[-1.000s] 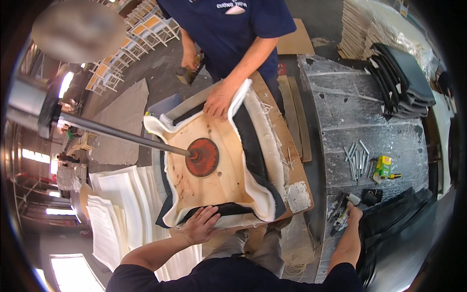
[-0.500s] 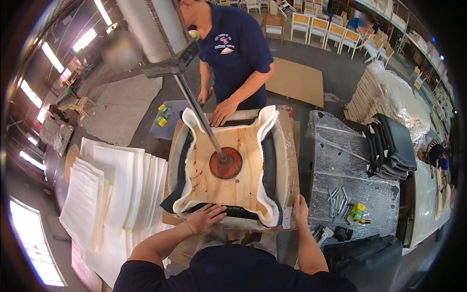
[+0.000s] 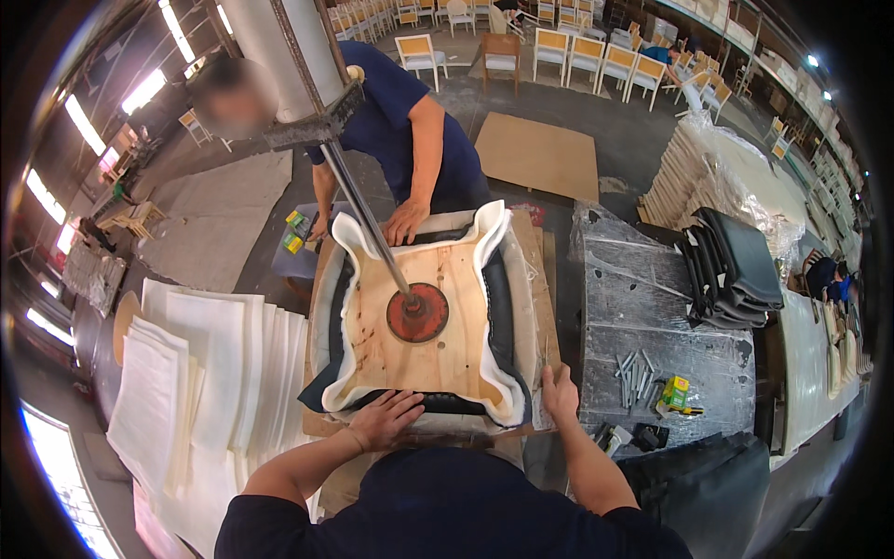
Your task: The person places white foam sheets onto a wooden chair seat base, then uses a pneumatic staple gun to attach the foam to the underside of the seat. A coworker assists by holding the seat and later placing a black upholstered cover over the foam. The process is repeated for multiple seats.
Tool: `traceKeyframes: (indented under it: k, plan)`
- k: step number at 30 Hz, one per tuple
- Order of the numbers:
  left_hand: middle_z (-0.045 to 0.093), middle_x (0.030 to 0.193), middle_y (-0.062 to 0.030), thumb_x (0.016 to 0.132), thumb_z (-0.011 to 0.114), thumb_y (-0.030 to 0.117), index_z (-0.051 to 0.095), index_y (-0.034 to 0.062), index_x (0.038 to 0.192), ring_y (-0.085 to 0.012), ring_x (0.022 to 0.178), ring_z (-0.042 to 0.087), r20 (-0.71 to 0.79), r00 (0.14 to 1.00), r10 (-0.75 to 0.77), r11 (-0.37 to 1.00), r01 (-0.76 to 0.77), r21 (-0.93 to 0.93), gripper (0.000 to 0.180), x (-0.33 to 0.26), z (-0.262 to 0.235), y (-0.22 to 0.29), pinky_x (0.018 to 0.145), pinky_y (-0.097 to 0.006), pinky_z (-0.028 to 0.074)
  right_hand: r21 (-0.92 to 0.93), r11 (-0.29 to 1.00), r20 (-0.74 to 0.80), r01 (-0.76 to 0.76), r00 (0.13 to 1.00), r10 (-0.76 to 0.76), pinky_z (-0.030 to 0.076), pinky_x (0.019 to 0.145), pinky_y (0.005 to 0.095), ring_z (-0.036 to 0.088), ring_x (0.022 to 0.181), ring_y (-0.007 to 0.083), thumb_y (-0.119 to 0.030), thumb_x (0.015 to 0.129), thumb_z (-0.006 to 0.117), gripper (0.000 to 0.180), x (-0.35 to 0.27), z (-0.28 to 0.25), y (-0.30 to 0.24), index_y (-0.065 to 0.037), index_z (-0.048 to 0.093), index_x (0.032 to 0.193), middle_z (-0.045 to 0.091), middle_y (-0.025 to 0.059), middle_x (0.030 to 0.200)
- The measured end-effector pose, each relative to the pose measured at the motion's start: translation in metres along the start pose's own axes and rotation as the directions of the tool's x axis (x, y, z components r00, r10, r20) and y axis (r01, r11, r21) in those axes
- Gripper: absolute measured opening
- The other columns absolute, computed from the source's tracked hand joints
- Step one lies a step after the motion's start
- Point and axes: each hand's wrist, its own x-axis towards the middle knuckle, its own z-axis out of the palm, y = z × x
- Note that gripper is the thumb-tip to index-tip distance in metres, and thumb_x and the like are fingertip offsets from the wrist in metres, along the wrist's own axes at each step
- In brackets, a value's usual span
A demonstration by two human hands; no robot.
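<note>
An upside-down seat panel of bare wood (image 3: 372,279) lies in front of me, ringed by white padding (image 3: 494,373) and a black cover (image 3: 503,321). A metal press rod (image 3: 366,210) ends in a red round plate (image 3: 417,313) that presses on the wood. My left hand (image 3: 387,419) lies with fingers stretched over the black cover at the near edge. At the near right corner, my right hand (image 3: 560,396) is closed around the edge of the board (image 3: 545,317) under the seat; part of its fingers is hidden.
Opposite me, a co-worker's hand (image 3: 407,222) rests on the seat's far edge. White padding sheets (image 3: 214,363) are stacked at left. On the right, a plastic-covered table (image 3: 643,270) holds black covers (image 3: 736,265), metal rods (image 3: 637,377) and a yellow-green box (image 3: 674,395).
The co-worker has leaned to the left, one hand still at the seat's far edge. The whole view has shifted slightly. My hands stay at about the same places on the seat and board.
</note>
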Motion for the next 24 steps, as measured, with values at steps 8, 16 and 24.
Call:
traceKeyframes:
  k: [8, 16, 24]
  plan:
    - [0.053, 0.166, -0.0118, 0.087, 0.082, 0.038, 0.057, 0.0092, 0.152, -0.0324, 0.155, 0.050, -0.125, 0.991, 0.035, 0.994, -0.022, 0.103, 0.076, -0.006, 0.010, 0.001, 0.128, -0.052, 0.037, 0.019, 0.995, -0.072, 0.095, 0.993, -0.094, 0.053, 0.101, 0.0610, 0.069, 0.119, 0.0560, -0.066, 0.110, 0.046, 0.076, 0.002, 0.005, -0.001, -0.004, 0.052, 0.154, 0.073, 0.0369, 0.125]
    - [0.054, 0.165, -0.0118, 0.092, 0.078, 0.039, 0.060, 0.0096, 0.151, -0.0309, 0.155, 0.049, -0.254, 0.964, 0.082, 0.986, -0.041, 0.165, 0.068, 0.000, 0.016, 0.004, 0.129, -0.051, 0.033, -0.002, 0.966, -0.294, 0.259, 0.923, -0.248, 0.054, 0.100, 0.0595, 0.069, 0.120, 0.0529, -0.054, 0.112, 0.051, 0.060, 0.006, 0.001, 0.008, -0.007, 0.061, 0.150, 0.071, 0.0309, 0.133]
    - [0.054, 0.165, -0.0122, 0.097, 0.075, 0.040, 0.062, 0.0093, 0.148, -0.0319, 0.155, 0.049, -0.257, 0.962, 0.096, 0.989, -0.063, 0.134, 0.061, -0.013, 0.023, -0.006, 0.131, -0.053, 0.029, -0.110, 0.983, -0.401, 0.149, 0.898, -0.181, 0.052, 0.107, 0.0528, 0.063, 0.127, 0.0452, -0.034, 0.106, 0.067, 0.051, -0.038, 0.018, -0.003, -0.010, 0.062, 0.151, 0.067, 0.0225, 0.137]
